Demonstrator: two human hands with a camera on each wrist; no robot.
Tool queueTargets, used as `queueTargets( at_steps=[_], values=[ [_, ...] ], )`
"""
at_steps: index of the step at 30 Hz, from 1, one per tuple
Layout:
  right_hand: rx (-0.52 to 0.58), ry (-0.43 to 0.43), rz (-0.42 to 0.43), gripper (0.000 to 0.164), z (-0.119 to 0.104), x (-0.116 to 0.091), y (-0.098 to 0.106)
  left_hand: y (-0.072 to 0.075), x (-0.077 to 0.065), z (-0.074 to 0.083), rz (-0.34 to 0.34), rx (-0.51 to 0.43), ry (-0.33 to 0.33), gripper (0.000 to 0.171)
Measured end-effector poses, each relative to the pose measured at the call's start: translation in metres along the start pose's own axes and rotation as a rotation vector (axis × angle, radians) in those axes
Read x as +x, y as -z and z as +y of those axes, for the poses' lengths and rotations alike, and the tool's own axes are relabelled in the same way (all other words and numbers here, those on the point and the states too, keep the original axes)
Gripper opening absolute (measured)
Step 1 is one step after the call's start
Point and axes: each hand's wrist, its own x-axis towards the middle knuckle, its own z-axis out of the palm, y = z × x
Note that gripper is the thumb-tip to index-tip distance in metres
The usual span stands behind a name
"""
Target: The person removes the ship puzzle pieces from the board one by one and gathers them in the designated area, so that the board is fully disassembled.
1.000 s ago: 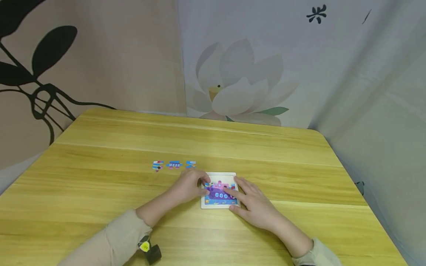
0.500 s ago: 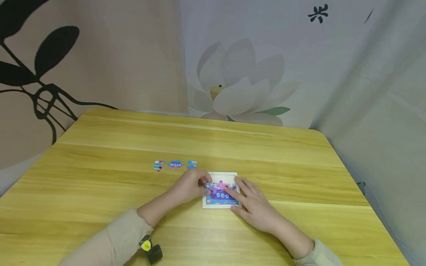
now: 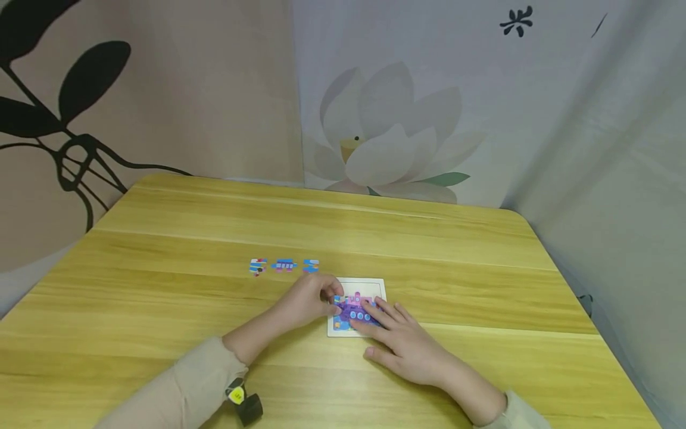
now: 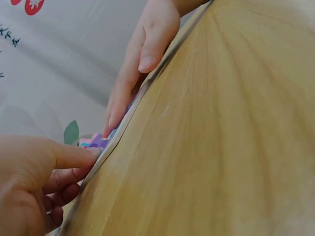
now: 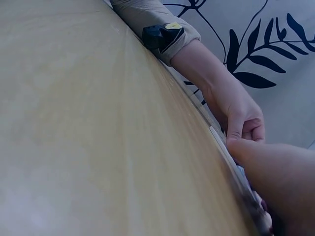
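Note:
A small white-framed jigsaw puzzle tray lies on the table, its lower part filled with a purple and pink ship picture. My left hand is at the tray's left edge, thumb and fingers pinching a purple puzzle piece that stands slightly raised in the left wrist view. Extended fingers of my right hand rest across the right part of the picture and hide some of it. Its thumb lies off the tray's lower right corner. In the right wrist view, the right hand covers most of the tray.
Three loose puzzle pieces lie in a row behind the left hand: a multicoloured one, a blue and purple one and a blue one. The wooden table meets printed curtains at the back.
My right hand has shifted down and toward me, its fingers now lower over the picture and its thumb off the tray. The left hand stays at the left edge.

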Motion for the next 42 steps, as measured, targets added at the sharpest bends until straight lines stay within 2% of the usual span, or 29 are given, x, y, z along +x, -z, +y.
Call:
queueTargets(
  at_steps=[6,14,24,32,42],
  values=[
    [-0.010,-0.016,0.012,0.047,-0.005,0.001,0.003,0.000,0.002,-0.003,-0.015,-0.093,-0.009,0.015],
    [-0.068,-0.041,-0.006,0.048,-0.012,0.003,0.006,0.001,0.003,-0.004,-0.018,-0.182,0.053,0.014],
    [-0.116,-0.038,-0.022,0.049,-0.013,0.003,0.005,0.020,0.000,0.002,0.090,-0.209,0.179,0.016],
    [-0.105,-0.006,-0.045,0.049,-0.012,0.001,0.006,0.037,-0.018,-0.006,0.124,-0.224,0.151,0.020],
    [-0.094,-0.017,-0.041,0.048,-0.014,0.001,0.008,0.059,-0.046,-0.018,0.164,-0.214,0.208,0.024]
  ],
)
